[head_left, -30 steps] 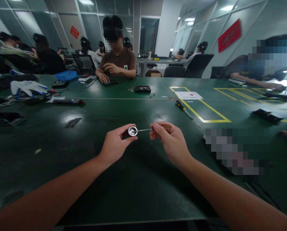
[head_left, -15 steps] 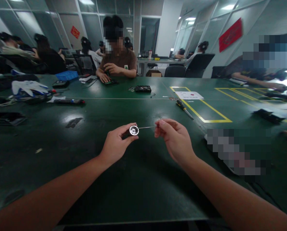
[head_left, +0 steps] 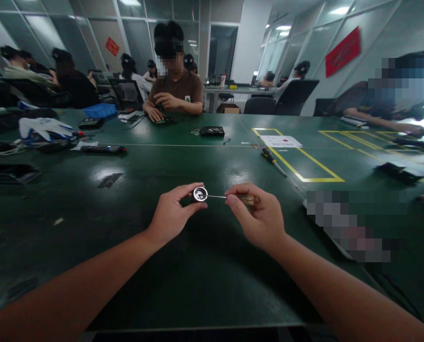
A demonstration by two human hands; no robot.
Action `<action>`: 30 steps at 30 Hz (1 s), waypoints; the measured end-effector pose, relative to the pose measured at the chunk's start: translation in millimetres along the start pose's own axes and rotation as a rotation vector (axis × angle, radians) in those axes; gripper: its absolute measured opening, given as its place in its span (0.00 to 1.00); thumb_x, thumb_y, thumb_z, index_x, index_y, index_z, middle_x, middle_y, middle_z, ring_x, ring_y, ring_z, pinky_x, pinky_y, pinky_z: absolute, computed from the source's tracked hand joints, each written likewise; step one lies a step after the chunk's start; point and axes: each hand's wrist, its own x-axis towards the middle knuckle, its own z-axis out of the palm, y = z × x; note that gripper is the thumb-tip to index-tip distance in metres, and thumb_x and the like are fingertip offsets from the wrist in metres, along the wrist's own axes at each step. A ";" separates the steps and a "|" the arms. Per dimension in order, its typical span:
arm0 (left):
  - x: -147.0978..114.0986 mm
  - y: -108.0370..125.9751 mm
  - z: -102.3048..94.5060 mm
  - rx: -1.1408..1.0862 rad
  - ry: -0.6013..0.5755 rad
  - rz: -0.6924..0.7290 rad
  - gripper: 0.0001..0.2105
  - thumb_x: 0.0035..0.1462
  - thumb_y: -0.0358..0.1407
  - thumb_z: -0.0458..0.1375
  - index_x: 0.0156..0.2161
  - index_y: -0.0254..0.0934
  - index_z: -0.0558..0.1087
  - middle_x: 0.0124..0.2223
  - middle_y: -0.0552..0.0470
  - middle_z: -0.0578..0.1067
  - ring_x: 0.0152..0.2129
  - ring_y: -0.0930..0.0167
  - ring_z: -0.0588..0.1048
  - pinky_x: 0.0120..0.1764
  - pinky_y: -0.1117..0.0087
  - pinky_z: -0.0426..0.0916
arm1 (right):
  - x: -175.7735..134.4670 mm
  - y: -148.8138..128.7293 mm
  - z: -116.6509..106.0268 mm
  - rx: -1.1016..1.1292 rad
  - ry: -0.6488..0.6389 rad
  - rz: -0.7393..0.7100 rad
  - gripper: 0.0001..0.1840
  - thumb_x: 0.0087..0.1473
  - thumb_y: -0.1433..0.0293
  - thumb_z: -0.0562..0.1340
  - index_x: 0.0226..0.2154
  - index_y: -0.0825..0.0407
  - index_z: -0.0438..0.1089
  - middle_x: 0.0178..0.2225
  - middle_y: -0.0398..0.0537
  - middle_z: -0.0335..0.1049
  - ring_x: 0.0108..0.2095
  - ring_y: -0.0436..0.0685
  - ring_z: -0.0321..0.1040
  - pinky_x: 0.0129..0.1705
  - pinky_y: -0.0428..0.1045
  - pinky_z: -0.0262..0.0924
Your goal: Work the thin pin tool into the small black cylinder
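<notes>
Between the thumb and fingers of my left hand point(head_left: 172, 211) is a small round part point(head_left: 200, 194) with a bright metal rim, its open end turned toward me. Dark and white details show inside the rim; the rest of the part is hidden by the hand. My right hand point(head_left: 259, 213) is closed around the amber handle of a thin screwdriver point(head_left: 247, 199). Its slim shaft points left and its tip is at the right side of the rim. Whether the tip touches a screw is too small to tell.
A second screwdriver point(head_left: 274, 161) with a black and yellow handle lies beyond my right hand. A black box-shaped part point(head_left: 212, 131), a paper sheet point(head_left: 281, 141), white gloves point(head_left: 46, 128) and a blue tray point(head_left: 99, 110) lie farther off. Co-workers sit opposite and to the right.
My right hand has turned so the screwdriver's amber handle now shows, and it sits slightly lower. The round part in my left hand has tilted a little.
</notes>
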 end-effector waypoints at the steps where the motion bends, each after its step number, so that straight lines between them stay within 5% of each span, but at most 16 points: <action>1: 0.1 1.0 -0.5 0.006 0.001 0.001 0.22 0.53 0.36 0.72 0.54 0.44 0.78 0.53 0.49 0.81 0.48 0.62 0.79 0.56 0.57 0.71 | -0.1 -0.6 -0.6 -0.013 -0.004 -0.019 0.05 0.61 0.68 0.63 0.35 0.50 0.76 0.28 0.43 0.76 0.25 0.52 0.69 0.30 0.49 0.63; 13: 1.1 -0.6 -3.1 -0.020 0.021 0.047 0.22 0.48 0.39 0.75 0.49 0.41 0.79 0.48 0.48 0.82 0.46 0.62 0.80 0.54 0.58 0.71 | -1.5 1.5 -5.2 0.111 -0.010 -0.052 0.05 0.63 0.69 0.63 0.35 0.50 0.75 0.27 0.42 0.75 0.23 0.50 0.67 0.27 0.47 0.59; 25: 1.9 1.5 -1.8 -0.124 -0.018 0.055 0.21 0.50 0.34 0.74 0.50 0.41 0.79 0.50 0.51 0.82 0.47 0.65 0.80 0.55 0.62 0.73 | -1.7 5.5 -4.1 0.245 -0.001 0.084 0.07 0.63 0.65 0.64 0.35 0.49 0.76 0.26 0.43 0.74 0.25 0.52 0.67 0.28 0.48 0.57; 30: 1.3 1.3 -2.1 -0.122 -0.019 0.048 0.20 0.52 0.31 0.72 0.51 0.42 0.78 0.52 0.51 0.82 0.49 0.66 0.80 0.56 0.63 0.73 | 3.7 10.1 1.0 0.496 -0.001 0.200 0.06 0.61 0.66 0.66 0.35 0.50 0.77 0.28 0.43 0.75 0.29 0.53 0.72 0.33 0.50 0.64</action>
